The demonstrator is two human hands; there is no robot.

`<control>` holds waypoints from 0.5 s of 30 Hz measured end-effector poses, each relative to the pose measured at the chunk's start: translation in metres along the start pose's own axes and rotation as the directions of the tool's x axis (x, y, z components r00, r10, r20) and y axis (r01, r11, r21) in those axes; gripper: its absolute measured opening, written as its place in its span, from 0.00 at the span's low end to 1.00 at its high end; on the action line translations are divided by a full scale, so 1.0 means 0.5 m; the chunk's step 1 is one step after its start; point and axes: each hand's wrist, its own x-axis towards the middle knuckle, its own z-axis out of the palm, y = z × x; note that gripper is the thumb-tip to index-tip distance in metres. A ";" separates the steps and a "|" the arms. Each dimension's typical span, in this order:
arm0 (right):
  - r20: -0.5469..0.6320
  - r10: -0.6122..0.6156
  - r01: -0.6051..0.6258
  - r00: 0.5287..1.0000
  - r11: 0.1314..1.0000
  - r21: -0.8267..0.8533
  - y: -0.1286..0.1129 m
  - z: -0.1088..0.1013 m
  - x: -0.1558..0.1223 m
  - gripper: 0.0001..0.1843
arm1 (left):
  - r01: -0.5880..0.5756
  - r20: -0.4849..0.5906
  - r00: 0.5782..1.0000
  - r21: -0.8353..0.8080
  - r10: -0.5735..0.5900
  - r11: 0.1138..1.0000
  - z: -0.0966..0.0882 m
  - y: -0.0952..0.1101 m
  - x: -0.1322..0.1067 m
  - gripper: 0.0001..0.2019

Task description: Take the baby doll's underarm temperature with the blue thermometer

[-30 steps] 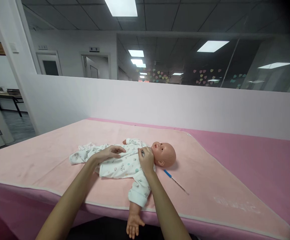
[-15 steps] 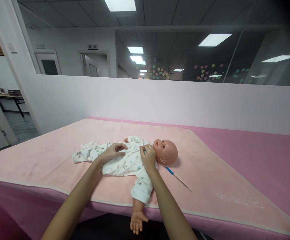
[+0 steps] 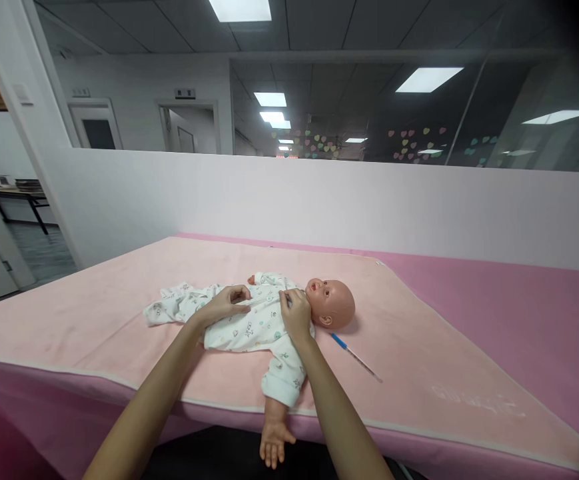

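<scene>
A baby doll (image 3: 330, 303) lies on its back with its head to the right. It wears a white printed baby outfit (image 3: 249, 330). My left hand (image 3: 225, 304) rests over the doll's belly, fingers curved and thumb apart, with nothing visible between them. At the chest, just below the neck, my right hand (image 3: 296, 312) has its fingers closed on the outfit; the back of the hand partly hides the pinch. One doll arm (image 3: 275, 430) hangs over the near edge. A thin glass thermometer (image 3: 356, 358) with a blue end lies right of the doll's shoulder.
Under the doll a peach pad (image 3: 419, 353) covers a pink padded surface (image 3: 494, 300). Behind it runs a low white wall (image 3: 319, 200) with glass above. Off to the left, a dark-legged table (image 3: 19, 195) stands beyond a doorway.
My left hand has shifted very slightly to the left over the belly. My right hand, the doll and the thermometer look unmoved.
</scene>
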 end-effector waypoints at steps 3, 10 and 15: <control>-0.001 0.005 -0.005 1.000 1.000 0.000 0.000 0.000 0.000 0.14 | 0.009 -0.011 1.000 0.005 -0.009 1.000 0.001 -0.005 0.002 0.11; -0.001 -0.003 0.003 1.000 1.000 -0.011 0.003 0.001 0.001 0.14 | -0.018 -0.009 1.000 -0.004 0.018 1.000 0.001 -0.002 0.002 0.10; -0.006 -0.012 0.011 1.000 1.000 -0.006 0.004 0.003 0.000 0.14 | -0.008 -0.024 1.000 -0.029 0.008 1.000 0.001 -0.003 0.003 0.10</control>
